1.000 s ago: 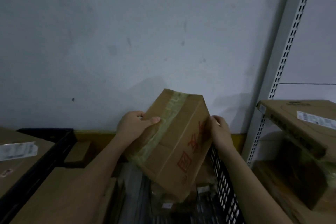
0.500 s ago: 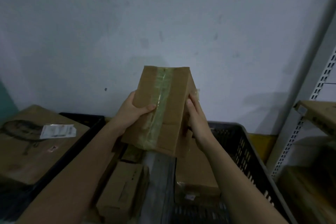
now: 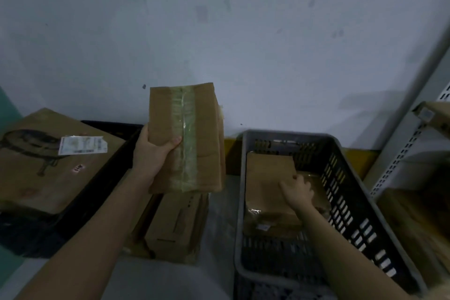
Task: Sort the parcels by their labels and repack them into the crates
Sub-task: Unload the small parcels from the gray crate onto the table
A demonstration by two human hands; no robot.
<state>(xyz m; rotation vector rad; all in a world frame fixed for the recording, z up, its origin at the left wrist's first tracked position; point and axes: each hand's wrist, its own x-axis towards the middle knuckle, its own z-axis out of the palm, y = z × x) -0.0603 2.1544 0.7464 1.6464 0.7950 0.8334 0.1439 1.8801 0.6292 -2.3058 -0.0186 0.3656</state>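
- At centre frame, the left hand (image 3: pixel 152 153) forms the grip: thumb across the front, fingers behind, holding the taped parcel (image 3: pixel 186 139) upright in the air.
- Right hand (image 3: pixel 297 192) rests with relaxed fingers on a flat parcel (image 3: pixel 269 187) inside the grey crate (image 3: pixel 348 178).
- Below the held parcel lies a carton (image 3: pixel 175 226).
- Far left, a labelled box (image 3: pixel 48 161) sits on the black crate (image 3: pixel 73 214).

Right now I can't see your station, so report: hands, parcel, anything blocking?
Left hand grips taped box, held up. Right hand reaching into grey crate, on a parcel there. Nothing blocking.
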